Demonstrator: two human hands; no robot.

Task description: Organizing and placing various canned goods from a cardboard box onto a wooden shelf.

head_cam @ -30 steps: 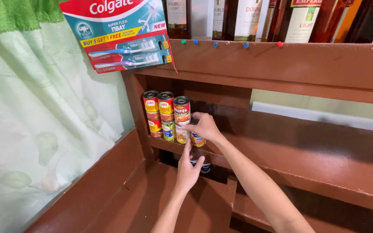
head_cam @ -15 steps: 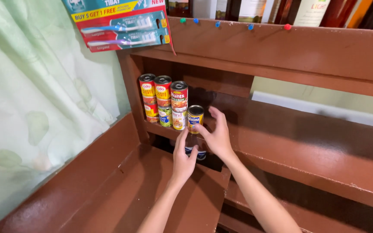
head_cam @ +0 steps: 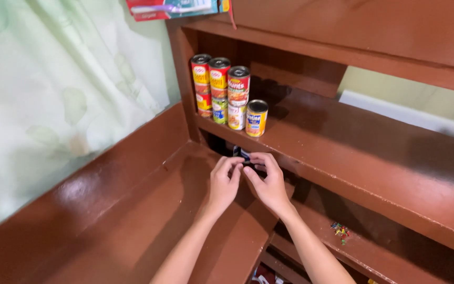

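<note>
Brown wooden shelf [head_cam: 342,142], stacked cans [head_cam: 227,89].

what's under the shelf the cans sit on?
Under the shelf both hands, the left hand and right hand, close around a small dark item at the recess mouth. The item's kind is unclear; the recess behind is dark and covered by the hands.
</note>
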